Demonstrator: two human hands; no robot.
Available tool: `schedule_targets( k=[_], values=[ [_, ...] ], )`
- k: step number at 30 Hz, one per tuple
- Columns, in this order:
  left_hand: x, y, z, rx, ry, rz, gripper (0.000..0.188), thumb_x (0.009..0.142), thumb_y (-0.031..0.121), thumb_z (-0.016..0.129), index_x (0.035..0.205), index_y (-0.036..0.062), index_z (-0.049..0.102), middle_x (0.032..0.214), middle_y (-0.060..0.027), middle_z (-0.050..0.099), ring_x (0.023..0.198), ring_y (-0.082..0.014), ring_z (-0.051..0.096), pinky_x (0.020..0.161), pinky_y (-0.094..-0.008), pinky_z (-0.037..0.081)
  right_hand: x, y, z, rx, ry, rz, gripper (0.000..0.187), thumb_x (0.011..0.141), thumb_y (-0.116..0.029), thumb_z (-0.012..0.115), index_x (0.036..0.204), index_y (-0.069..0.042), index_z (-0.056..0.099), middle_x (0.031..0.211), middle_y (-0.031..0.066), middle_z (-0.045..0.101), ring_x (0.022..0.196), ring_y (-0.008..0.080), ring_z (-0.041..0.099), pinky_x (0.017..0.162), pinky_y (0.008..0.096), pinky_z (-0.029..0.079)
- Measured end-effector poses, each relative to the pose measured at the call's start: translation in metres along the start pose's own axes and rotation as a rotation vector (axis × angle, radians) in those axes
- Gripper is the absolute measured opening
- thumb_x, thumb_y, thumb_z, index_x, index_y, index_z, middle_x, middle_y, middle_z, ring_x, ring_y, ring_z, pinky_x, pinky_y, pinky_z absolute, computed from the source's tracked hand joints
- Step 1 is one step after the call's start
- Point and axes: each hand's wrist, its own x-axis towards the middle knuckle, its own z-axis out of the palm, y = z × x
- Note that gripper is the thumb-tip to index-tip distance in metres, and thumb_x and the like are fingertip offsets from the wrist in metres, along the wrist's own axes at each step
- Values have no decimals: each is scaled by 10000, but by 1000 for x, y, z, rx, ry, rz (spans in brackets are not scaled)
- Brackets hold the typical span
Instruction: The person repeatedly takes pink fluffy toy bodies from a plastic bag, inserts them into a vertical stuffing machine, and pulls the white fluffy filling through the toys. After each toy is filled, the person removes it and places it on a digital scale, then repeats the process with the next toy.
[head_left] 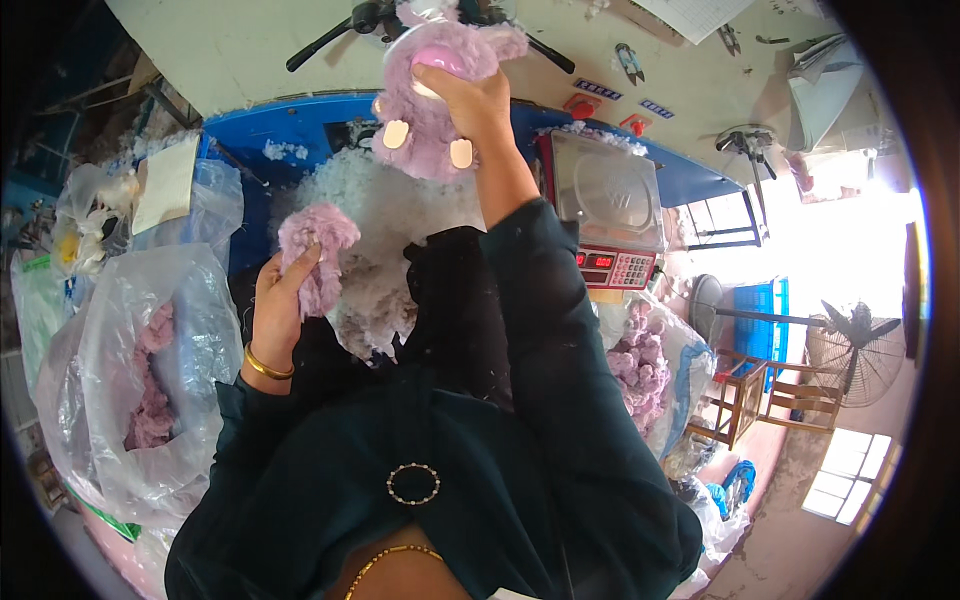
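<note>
My right hand [482, 108] is closed round a lilac plush toy [405, 110] with pale foot pads and a shiny pink round part, which my thumb partly covers. The toy is up against a black-handled fixture [368, 18] at the blue bench edge; its top end is partly cut off by the frame. Lower and to the left, my left hand [272, 312] pinches a limp, fluffy lilac plush piece [320, 245]. Loose white stuffing [370, 195] lies heaped between the two hands, down to my dark-clad lap.
A scale [608, 195] with a red keypad panel stands to the right of my right forearm. Clear plastic bags of lilac plush pieces sit at the left [150, 385] and right [638, 370]. Red buttons [582, 106] and thread snips [630, 63] are on the bench. A fan [855, 350] stands far right.
</note>
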Motion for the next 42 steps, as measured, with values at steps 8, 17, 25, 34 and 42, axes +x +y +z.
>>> schedule_targets(
  k=[8, 17, 25, 34, 42],
  values=[
    [-11, -1, 10, 33, -58, -20, 229, 893, 142, 606, 1055, -18, 628, 919, -25, 661, 798, -89, 609, 723, -223, 464, -70, 1, -6, 95, -78, -70, 690, 644, -92, 818, 1240, 12, 487, 1129, 84, 608, 1022, 154, 584, 905, 299, 466],
    [-37, 16, 30, 845, -162, 643, 357, 670, 165, 799, 957, -4, 670, 1118, -143, 596, 1082, -272, 555, 919, -361, 423, -160, -2, -30, -89, -197, -26, 683, 688, -189, 825, 1240, 23, 485, 1178, 109, 579, 1055, 166, 567, 905, 305, 459],
    [-57, -20, 2, -136, -528, -56, 514, 710, 5, 729, 1183, -18, 529, 1070, -73, 626, 974, -159, 607, 871, -294, 482, -207, -22, -8, 310, -276, 260, 430, 979, -351, 451, 1134, 36, 560, 970, 173, 621, 897, 215, 590, 828, 333, 462],
    [-112, -30, -3, 73, -559, -130, 828, 601, 48, 836, 1319, 8, 426, 1168, -95, 581, 954, -161, 597, 732, -279, 510, -222, -1, -42, -788, -110, -867, 226, 788, -255, 678, 779, -40, 609, 683, 92, 595, 599, 314, 568, 533, 398, 447],
    [-101, -15, 38, 250, -446, 58, 766, 667, 145, 820, 1321, 29, 438, 1242, -95, 559, 1157, -191, 524, 987, -336, 407, -225, -35, -59, -161, -681, 253, 841, 602, -422, 840, 1261, -17, 510, 1262, 205, 528, 1185, 290, 513, 965, 376, 425]
  ],
)
